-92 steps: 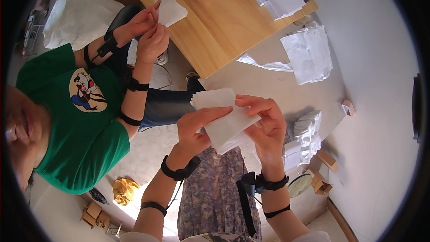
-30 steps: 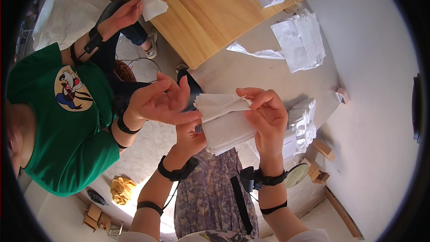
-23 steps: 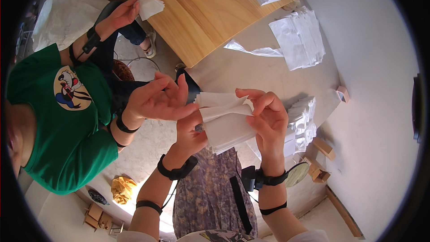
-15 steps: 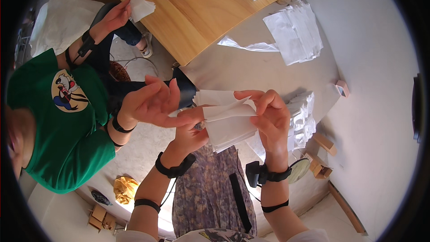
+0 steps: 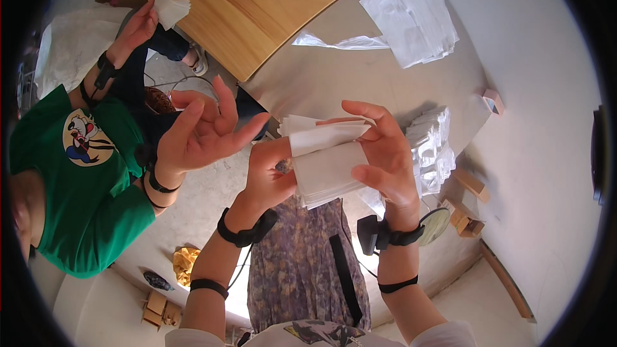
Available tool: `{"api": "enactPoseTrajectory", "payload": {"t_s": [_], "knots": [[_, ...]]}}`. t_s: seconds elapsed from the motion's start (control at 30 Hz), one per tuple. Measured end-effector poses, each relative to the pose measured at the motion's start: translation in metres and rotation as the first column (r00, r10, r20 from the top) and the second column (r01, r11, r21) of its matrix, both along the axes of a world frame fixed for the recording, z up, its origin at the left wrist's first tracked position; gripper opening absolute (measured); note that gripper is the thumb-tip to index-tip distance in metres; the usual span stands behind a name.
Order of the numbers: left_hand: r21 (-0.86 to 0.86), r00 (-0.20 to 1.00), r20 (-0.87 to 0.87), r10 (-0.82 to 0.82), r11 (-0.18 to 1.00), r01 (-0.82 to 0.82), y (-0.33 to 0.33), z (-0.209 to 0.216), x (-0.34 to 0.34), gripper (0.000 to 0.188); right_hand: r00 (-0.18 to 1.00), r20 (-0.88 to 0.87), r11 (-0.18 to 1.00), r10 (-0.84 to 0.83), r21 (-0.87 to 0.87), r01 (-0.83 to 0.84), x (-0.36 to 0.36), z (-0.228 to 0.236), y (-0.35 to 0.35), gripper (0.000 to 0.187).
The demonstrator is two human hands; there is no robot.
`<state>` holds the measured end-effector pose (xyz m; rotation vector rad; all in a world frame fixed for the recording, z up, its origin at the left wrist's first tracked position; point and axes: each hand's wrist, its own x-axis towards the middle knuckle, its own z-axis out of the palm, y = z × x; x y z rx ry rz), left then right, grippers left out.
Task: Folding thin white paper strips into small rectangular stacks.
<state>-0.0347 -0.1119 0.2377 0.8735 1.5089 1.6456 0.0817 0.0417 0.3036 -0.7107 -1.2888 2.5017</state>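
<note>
A stack of white papers (image 5: 331, 170) is in front of me, its upper part folded into a raised flap. My left hand (image 5: 270, 177) is closed on the stack's left side, thumb below and forefinger running in behind the flap. At the right edge is my right hand (image 5: 389, 160), its fingers spread apart. Its thumb tip rests over the front paper, and one finger reaches in behind the flap; the far ends of its fingers are partly hidden. Just left of my left hand, a co-worker's open hand (image 5: 205, 132) is raised with its fingers spread, holding nothing.
The co-worker, in a green shirt (image 5: 96, 199), pinches a bunched white paper (image 5: 169, 1) by a wooden table (image 5: 257, 6). White paper piles (image 5: 414, 22) lie beyond my hands, with another pile (image 5: 429, 148) at right. Small cardboard boxes (image 5: 464, 218) stand near the right wall.
My right forefinger and thumb, pinching the top paper before, are now apart. The co-worker's nearer hand has drawn away left from my left hand. The whole view has shifted slightly.
</note>
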Motion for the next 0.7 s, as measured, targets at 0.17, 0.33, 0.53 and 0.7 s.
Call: {"api": "enactPoseTrajectory", "payload": {"t_s": [0.17, 0.33, 0.53, 0.7], "knots": [[-0.035, 0.985, 0.170, -0.019, 0.999, 0.025, 0.007, 0.006, 0.009, 0.029, 1.000, 0.010, 0.999, -0.004, -0.049, 0.004, 0.016, 0.002, 0.005, 0.074], [0.002, 0.978, 0.198, -0.070, 0.997, 0.071, 0.009, 0.004, 0.011, 0.026, 0.992, 0.121, 0.999, 0.020, 0.047, -0.026, 0.018, 0.008, 0.008, 0.066], [-0.028, 0.949, 0.313, -0.033, 0.999, 0.044, 0.014, 0.005, 0.024, 0.026, 0.985, 0.166, 0.997, -0.050, -0.051, 0.059, 0.021, 0.006, 0.011, 0.054], [-0.052, 0.936, 0.346, -0.073, 0.994, 0.096, 0.014, 0.004, 0.028, 0.027, 0.988, 0.134, 0.996, -0.079, -0.024, 0.083, 0.028, -0.001, 0.011, 0.059]]}}
